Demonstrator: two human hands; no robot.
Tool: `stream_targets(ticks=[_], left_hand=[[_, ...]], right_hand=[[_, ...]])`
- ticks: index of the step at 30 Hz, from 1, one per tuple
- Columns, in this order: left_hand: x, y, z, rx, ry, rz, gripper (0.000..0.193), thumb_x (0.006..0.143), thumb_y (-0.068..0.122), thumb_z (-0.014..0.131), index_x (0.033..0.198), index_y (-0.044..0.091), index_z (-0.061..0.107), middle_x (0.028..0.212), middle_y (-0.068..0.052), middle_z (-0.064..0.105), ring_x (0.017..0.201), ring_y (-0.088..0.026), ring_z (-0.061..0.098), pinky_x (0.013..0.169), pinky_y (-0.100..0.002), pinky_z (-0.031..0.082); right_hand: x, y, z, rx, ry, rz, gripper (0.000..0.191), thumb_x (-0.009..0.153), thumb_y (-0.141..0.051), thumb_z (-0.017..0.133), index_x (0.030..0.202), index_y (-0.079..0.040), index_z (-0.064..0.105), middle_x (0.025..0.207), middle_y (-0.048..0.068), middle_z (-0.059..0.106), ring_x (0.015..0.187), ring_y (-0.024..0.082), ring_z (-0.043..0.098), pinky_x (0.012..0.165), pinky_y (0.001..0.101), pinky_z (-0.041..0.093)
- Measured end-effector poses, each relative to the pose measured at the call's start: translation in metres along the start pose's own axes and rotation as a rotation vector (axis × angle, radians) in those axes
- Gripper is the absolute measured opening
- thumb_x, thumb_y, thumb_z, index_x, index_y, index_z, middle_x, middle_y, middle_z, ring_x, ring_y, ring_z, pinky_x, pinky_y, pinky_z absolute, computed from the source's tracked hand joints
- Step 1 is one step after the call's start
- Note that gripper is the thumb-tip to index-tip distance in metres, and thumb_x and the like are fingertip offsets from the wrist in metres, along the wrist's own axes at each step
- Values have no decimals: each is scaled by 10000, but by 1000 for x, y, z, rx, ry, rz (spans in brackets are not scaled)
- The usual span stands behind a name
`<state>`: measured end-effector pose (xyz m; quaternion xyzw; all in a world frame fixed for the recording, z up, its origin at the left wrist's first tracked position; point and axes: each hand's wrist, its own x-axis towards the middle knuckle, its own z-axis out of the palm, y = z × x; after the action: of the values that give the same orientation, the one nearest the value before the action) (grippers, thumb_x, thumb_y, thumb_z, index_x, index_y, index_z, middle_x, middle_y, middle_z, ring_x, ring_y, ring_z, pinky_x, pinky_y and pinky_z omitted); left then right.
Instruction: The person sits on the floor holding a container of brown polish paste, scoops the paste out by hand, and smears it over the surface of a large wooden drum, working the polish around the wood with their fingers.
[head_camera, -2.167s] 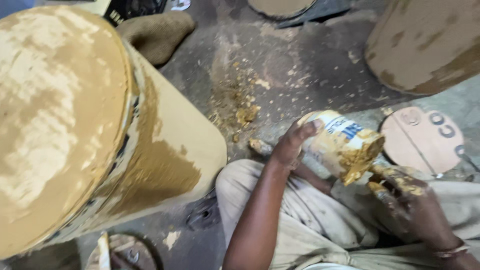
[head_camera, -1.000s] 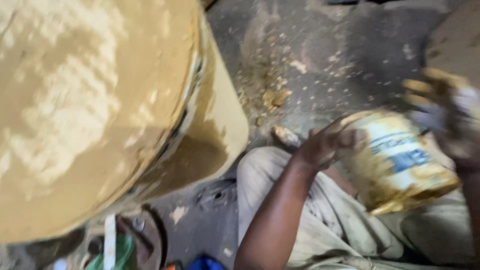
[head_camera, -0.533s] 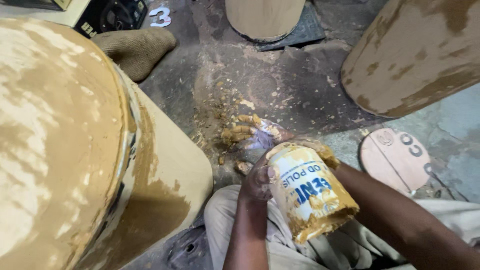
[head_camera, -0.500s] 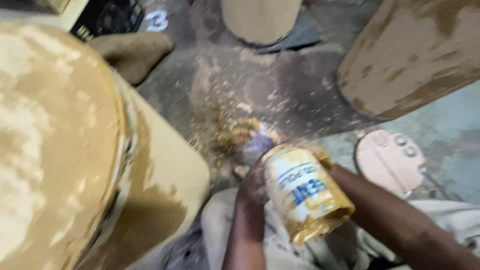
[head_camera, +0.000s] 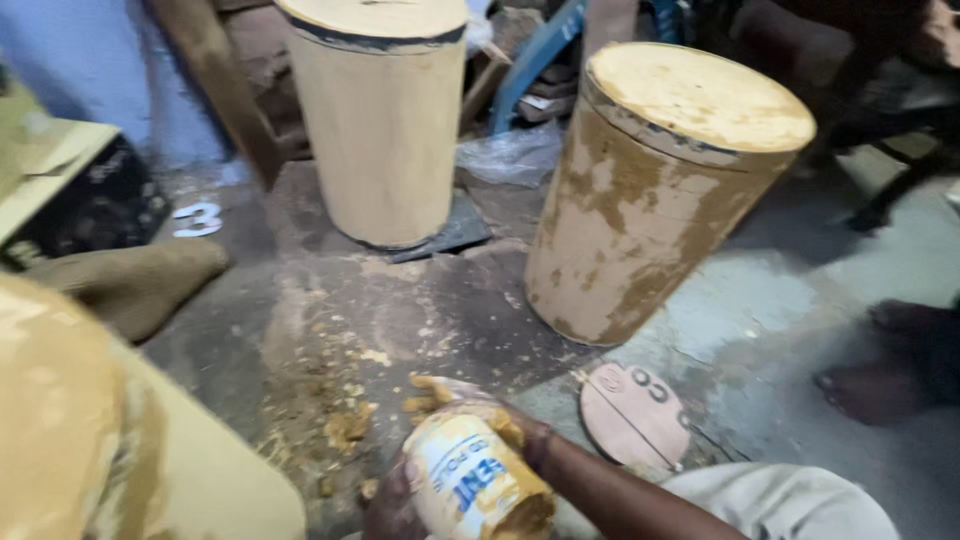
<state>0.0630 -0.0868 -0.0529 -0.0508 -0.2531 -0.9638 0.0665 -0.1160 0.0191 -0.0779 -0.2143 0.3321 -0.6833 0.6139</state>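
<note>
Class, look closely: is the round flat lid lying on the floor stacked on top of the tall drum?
No: the lid lies flat on the floor beside the paste-smeared drum, not on it.

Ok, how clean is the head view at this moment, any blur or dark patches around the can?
Head view: soft overall, with motion smear on the paste-smeared can and both hands at the bottom edge; the near drum at left is a blurred yellow mass. The two drums further off, the smeared one and the cleaner one, read sharper. Light is dim and even with no glare; the upper right corner falls into shadow.
</note>
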Motion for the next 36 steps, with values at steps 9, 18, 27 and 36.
stream_targets(ticks=[9,18,27,36], left_hand=[[16,-19,5,-64,3,29,877,886,435,820,1523,-75,501,1371,-184,649,1197,-260,680,1051,-402,549],[20,-10,19,-78,-41,10,941,829,501,841,1517,-41,499,1430,-181,619,1279,-281,641,1102,-422,528],[14,-13,10,7,40,3,925,841,468,827,1515,-72,496,1370,-201,612,1285,-293,628,1122,-415,515],[14,-16,-11,20,51,-49,930,788,446,823,1495,-58,491,1396,-165,632,1258,-258,643,1105,-384,521]], right_hand=[[-133,-50,-51,-419,462,-207,583,987,-260,556,1461,75,507,1380,219,625,1255,301,606,1005,465,517],[-195,-45,-70,-492,729,-303,564,1045,-278,487,1485,75,473,1370,251,616,1243,339,608,982,488,515],[-192,-34,-62,-549,759,-316,515,1084,-248,450,1514,35,457,1381,256,604,1242,337,614,971,459,511],[-191,-38,-29,-561,789,-286,543,985,-182,514,1483,34,506,1368,197,638,1177,282,649,942,420,512]])
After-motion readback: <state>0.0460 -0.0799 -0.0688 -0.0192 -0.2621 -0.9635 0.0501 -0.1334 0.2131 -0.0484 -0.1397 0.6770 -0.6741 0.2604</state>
